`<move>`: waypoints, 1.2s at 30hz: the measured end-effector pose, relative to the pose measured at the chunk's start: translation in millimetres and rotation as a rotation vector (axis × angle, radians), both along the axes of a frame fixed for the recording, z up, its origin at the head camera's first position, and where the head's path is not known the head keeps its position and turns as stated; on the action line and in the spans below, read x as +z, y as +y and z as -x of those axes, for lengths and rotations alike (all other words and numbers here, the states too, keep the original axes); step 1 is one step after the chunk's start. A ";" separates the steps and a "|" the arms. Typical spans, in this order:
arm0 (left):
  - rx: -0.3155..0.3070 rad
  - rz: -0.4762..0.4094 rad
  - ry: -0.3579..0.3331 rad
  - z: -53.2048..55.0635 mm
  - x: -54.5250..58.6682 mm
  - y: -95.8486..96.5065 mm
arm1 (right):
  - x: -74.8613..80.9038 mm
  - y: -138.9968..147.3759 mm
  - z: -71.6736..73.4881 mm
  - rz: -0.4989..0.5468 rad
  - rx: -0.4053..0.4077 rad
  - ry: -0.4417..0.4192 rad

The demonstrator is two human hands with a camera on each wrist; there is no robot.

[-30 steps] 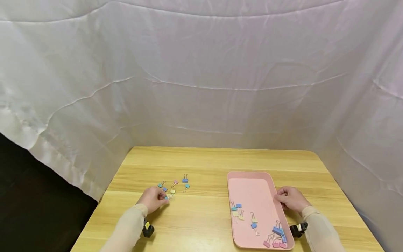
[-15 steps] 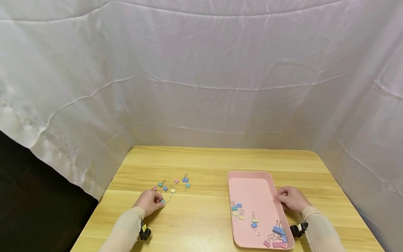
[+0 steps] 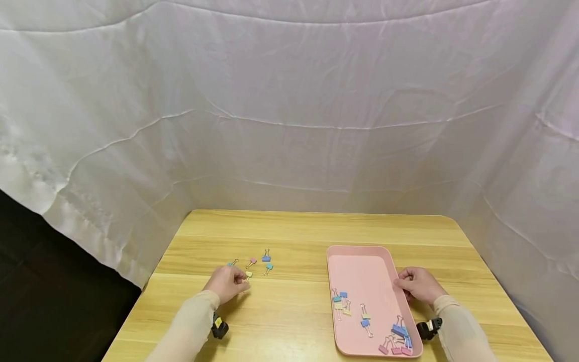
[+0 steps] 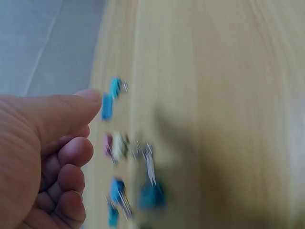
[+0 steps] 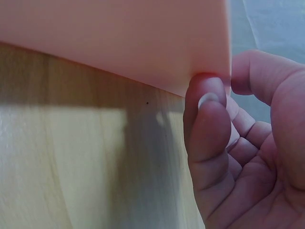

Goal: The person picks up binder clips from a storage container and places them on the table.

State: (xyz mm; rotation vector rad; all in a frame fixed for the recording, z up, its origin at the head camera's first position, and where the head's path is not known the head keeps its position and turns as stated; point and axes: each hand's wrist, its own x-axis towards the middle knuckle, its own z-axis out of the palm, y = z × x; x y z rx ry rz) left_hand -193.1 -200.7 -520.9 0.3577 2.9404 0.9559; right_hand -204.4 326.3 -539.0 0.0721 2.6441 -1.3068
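My left hand (image 3: pixel 227 283) hovers over loose binder clips on the left side of the table. Its thumb is extended and the other fingers curl loosely, with no clip between them. In the left wrist view a teal binder clip (image 4: pixel 152 195) lies below the hand, slightly blurred. Just beyond the fingertips in the head view is a yellow binder clip (image 3: pixel 249 275); a pink clip (image 3: pixel 252 261), a blue clip (image 3: pixel 266 259) and a teal clip (image 3: pixel 269 266) lie farther out. My right hand (image 3: pixel 419 285) pinches the right wall of a pink tray (image 3: pixel 357 251), thumb at the rim.
Several clips lie inside the tray: yellow and blue ones (image 3: pixel 365 323) at the left and middle, blue clips (image 3: pixel 400 331) and pink clips (image 3: pixel 396 351) at the lower right. The wooden table (image 3: pixel 289 306) is bounded by grey-white curtains (image 3: pixel 289 151) at the back and sides.
My left hand first drew a teal clip toward the near left, then left it on the table and moved right and slightly away. My right hand and the tray stayed put.
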 end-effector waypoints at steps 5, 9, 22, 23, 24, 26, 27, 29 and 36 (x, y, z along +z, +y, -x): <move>-0.107 -0.004 0.057 4.9 9.0 26.2 | 0.2 0.2 -0.3 0.003 -0.002 -0.005; -0.178 -0.002 0.088 8.2 14.4 50.7 | 0.7 0.4 0.4 0.005 0.000 -0.007; -0.357 0.041 0.079 9.9 27.3 150.0 | -0.1 0.8 -0.2 0.000 -0.013 -0.014; -0.375 0.051 0.083 9.8 27.9 158.3 | -0.4 1.4 -0.6 -0.002 -0.015 -0.015; -0.394 0.057 0.086 9.7 28.3 166.6 | -0.6 1.9 -1.1 -0.006 -0.018 -0.015; -0.426 0.069 0.089 8.9 29.7 183.0 | -0.9 3.3 -1.9 -0.011 -0.021 -0.015; -0.442 0.079 0.091 8.4 30.2 191.0 | -1.1 4.0 -2.5 -0.013 -0.021 -0.016; -0.469 0.107 0.090 7.6 30.6 206.4 | -1.1 5.0 -3.5 -0.010 -0.026 -0.019; -0.543 0.248 0.086 3.7 30.3 250.3 | -0.8 5.6 -7.0 -0.001 -0.029 -0.024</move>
